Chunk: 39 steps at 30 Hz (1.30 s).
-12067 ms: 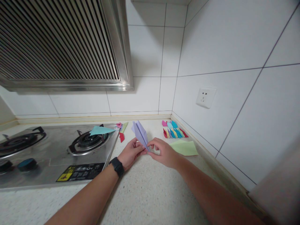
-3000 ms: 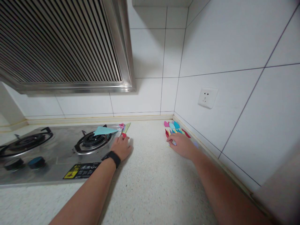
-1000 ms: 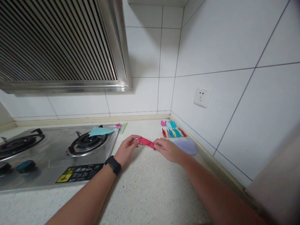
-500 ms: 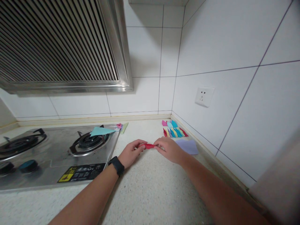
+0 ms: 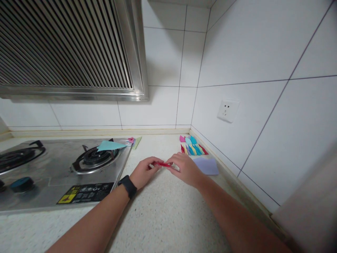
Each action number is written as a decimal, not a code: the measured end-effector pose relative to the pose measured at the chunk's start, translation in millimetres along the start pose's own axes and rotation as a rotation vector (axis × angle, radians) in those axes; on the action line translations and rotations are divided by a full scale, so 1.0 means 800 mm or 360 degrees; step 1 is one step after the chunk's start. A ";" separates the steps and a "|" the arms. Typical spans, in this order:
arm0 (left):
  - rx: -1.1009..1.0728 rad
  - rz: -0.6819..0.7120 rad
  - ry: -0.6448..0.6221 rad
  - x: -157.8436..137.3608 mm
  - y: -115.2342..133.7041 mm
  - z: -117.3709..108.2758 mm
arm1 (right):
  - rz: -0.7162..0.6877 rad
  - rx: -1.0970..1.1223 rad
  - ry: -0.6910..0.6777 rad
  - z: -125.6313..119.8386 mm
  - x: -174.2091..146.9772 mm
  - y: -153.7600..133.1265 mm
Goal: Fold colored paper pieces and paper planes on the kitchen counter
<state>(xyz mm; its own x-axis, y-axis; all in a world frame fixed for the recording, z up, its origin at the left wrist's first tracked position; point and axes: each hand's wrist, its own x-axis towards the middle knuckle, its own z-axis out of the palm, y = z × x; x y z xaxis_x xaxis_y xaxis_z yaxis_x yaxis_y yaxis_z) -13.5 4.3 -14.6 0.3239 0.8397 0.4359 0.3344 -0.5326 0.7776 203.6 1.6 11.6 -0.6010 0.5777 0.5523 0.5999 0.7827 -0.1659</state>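
Observation:
A narrow strip of folded red paper (image 5: 163, 164) is stretched between my two hands, just above the speckled countertop (image 5: 168, 207). My left hand (image 5: 144, 171), with a black watch at the wrist, pinches its left end between thumb and fingers. At the other end, my right hand (image 5: 183, 167) pinches the paper the same way. Beside and partly behind the right hand lies a lavender sheet of paper (image 5: 206, 166). Beyond it, several small folded paper pieces (image 5: 193, 149) in red, yellow, teal and purple lie in a row, with more pink and blue ones (image 5: 193, 140) behind.
On the left is a steel gas stove (image 5: 60, 168), with light-blue paper (image 5: 110, 144) lying over its right burner. Green paper (image 5: 137, 142) and a pink scrap (image 5: 131, 140) lie at the stove's back corner. A range hood (image 5: 79, 93) hangs above; a socket (image 5: 228, 110) is on the right wall.
The red paper has tilted and now shows a thinner edge, with the hands slightly closer together. The whole view has shifted a little.

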 end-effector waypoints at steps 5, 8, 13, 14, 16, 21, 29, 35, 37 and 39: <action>0.0035 0.0031 0.0009 0.000 -0.003 0.000 | -0.0005 0.0076 0.0002 0.000 -0.001 0.001; 0.0040 0.0024 0.0001 0.001 -0.002 -0.001 | 0.0007 0.0136 0.0007 0.000 -0.002 0.000; 0.0005 -0.0007 -0.0005 0.001 -0.003 0.000 | 0.0107 0.0257 0.0003 0.001 -0.003 0.001; -0.0004 -0.0010 -0.0003 0.001 -0.004 0.000 | 0.0139 0.0283 0.0001 0.002 -0.004 0.001; -0.0021 -0.0013 0.0001 0.000 -0.003 0.000 | 0.0204 0.0336 0.0001 0.005 -0.005 0.004; -0.0064 -0.0016 -0.0034 -0.001 0.001 0.000 | 0.0330 0.0516 -0.0040 0.012 -0.007 0.007; -0.0348 -0.0139 -0.0032 -0.001 -0.003 0.003 | 0.0426 0.0631 -0.0050 0.011 -0.006 0.003; -0.0389 -0.0271 0.0010 0.000 -0.006 0.003 | 0.0432 0.0532 -0.0025 0.012 -0.006 0.009; -0.0394 -0.0269 0.0010 0.001 -0.006 0.003 | 0.0431 0.0519 -0.0013 0.012 -0.006 0.010; -0.0411 -0.0252 -0.0001 0.001 -0.007 0.003 | 0.0437 0.0498 -0.0003 0.011 -0.006 0.010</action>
<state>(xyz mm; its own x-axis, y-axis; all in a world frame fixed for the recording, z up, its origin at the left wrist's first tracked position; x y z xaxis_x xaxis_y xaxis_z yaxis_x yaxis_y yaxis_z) -13.0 7.6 -19.4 0.2864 0.9101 0.2995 0.1448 -0.3501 0.9254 206.5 7.0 0.2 -0.4419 0.7752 0.4514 0.5489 0.6317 -0.5475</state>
